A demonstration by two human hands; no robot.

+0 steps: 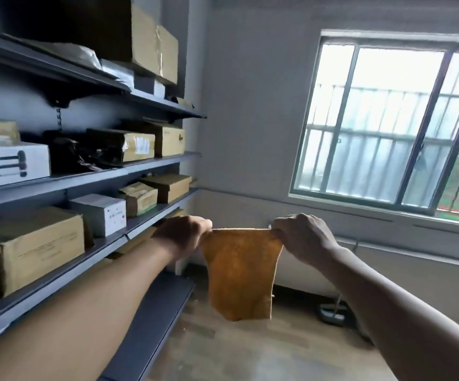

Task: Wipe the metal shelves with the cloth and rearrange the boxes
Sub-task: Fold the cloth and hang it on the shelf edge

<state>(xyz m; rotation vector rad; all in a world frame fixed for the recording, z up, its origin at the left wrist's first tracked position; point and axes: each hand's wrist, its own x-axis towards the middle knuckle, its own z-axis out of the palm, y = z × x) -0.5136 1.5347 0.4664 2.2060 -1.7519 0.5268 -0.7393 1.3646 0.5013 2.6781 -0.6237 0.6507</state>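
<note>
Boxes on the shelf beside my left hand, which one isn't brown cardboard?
The small white box, second from the near end, between the big brown box and a smaller taped one. The other three are brown.

Left arm [99, 298]: bare, stretched forward from the lower left, wrist straight.
Left hand [184, 235]: back toward the camera, fingers curled, pinching one upper corner of the cloth [240, 273].
Right arm [387, 298]: bare, reaching in from the lower right, forearm angled up toward the middle.
Right hand [302, 237]: knuckles up, fingers curled, pinching the other upper corner.
Spacing: hands level and apart, the cloth's top edge taut between them.
</note>
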